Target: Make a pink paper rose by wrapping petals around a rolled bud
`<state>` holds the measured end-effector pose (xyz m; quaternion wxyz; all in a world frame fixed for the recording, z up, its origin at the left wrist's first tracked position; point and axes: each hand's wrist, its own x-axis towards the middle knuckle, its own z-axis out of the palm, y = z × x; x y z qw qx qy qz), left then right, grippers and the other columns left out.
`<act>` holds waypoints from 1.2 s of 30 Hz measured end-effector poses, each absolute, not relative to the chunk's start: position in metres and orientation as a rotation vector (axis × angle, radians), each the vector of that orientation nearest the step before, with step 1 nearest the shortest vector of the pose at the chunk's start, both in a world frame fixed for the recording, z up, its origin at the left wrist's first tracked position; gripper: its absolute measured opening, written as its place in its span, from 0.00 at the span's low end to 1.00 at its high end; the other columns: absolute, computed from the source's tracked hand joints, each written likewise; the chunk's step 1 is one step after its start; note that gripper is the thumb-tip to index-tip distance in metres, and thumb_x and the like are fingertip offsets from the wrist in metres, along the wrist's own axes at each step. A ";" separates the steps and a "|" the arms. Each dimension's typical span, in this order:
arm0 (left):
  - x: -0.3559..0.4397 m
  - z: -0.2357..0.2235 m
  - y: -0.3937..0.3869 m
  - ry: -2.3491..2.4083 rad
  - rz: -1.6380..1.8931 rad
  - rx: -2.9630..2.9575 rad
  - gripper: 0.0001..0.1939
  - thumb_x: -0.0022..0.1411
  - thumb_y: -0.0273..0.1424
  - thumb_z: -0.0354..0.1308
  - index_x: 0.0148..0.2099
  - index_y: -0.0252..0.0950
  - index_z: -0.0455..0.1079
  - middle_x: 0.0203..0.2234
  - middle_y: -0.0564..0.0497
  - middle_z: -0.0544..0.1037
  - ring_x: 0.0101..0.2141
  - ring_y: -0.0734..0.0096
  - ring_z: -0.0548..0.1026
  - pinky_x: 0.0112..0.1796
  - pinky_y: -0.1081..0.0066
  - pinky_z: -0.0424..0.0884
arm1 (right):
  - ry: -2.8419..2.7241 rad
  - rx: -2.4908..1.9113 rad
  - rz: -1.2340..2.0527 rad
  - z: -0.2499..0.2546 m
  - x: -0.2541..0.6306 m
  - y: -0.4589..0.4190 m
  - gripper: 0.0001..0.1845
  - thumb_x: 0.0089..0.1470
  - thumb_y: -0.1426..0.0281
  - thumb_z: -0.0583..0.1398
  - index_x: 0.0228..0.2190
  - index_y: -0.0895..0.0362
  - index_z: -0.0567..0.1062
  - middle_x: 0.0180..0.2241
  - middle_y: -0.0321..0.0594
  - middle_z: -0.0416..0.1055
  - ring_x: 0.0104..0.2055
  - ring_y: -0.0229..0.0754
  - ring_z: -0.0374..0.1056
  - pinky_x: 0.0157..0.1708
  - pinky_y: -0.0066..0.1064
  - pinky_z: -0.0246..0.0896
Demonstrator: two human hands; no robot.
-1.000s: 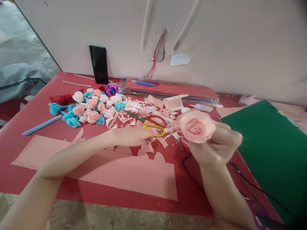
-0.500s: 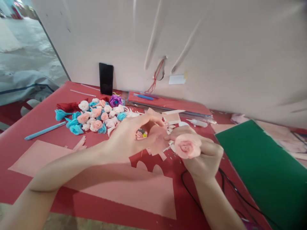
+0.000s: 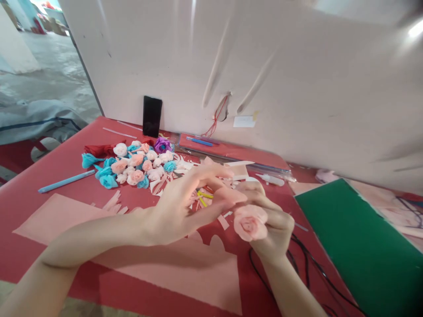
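Note:
A pink paper rose point(image 3: 250, 223) faces me, with the fingers of my right hand point(image 3: 276, 220) closed around its base. My left hand point(image 3: 185, 202) pinches a loose pink paper petal point(image 3: 229, 196) between thumb and fingers, just above and left of the rose. The petal's far edge reaches the right hand's fingers; whether it touches the rose I cannot tell. Below the hands lies a large pink paper sheet point(image 3: 185, 273) with petal shapes along its upper edge. Yellow-handled scissors point(image 3: 202, 200) rest among paper scraps, partly hidden behind my left hand.
Finished paper flowers point(image 3: 135, 165) in several colours are heaped at the left, beside a blue stick point(image 3: 66, 181). A black phone point(image 3: 152, 116) leans on the wall. A green board point(image 3: 360, 242) lies right, near black cables point(image 3: 307, 259). A small glue bottle point(image 3: 270, 179) lies behind.
My right hand and the rose have moved slightly down and left. The left hand has tilted, its petal now lying flatter, and more of the scissors shows. The camera view has shifted a little.

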<state>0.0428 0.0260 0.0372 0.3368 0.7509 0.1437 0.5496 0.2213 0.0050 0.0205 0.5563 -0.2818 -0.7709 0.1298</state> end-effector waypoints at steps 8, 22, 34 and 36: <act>0.049 0.039 0.026 0.455 1.292 2.111 0.05 0.60 0.27 0.55 0.38 0.34 0.72 0.34 0.48 0.71 0.40 0.70 0.70 0.42 0.69 0.69 | -1.738 -0.702 0.189 0.018 0.220 0.001 0.14 0.46 0.83 0.58 0.30 0.53 0.76 0.30 0.38 0.73 0.33 0.43 0.66 0.31 0.38 0.64; 0.050 0.039 0.018 0.537 1.434 2.235 0.09 0.57 0.21 0.53 0.27 0.32 0.71 0.30 0.50 0.68 0.35 0.73 0.65 0.42 0.67 0.63 | -1.664 -0.871 0.153 0.016 0.211 -0.008 0.14 0.49 0.82 0.58 0.27 0.50 0.77 0.36 0.35 0.69 0.36 0.38 0.66 0.31 0.31 0.62; 0.049 0.039 0.024 0.554 1.444 2.258 0.08 0.57 0.25 0.58 0.26 0.34 0.72 0.28 0.52 0.72 0.34 0.72 0.65 0.40 0.67 0.63 | -1.676 -0.958 -0.044 0.017 0.212 -0.011 0.09 0.46 0.79 0.62 0.24 0.53 0.73 0.26 0.34 0.57 0.30 0.37 0.56 0.27 0.32 0.53; 0.048 0.039 0.025 0.540 1.450 2.267 0.08 0.56 0.24 0.58 0.24 0.34 0.71 0.27 0.52 0.72 0.33 0.73 0.65 0.41 0.67 0.63 | -1.699 -0.954 -0.011 0.019 0.212 -0.012 0.09 0.46 0.79 0.62 0.21 0.54 0.71 0.26 0.33 0.56 0.29 0.37 0.55 0.26 0.32 0.51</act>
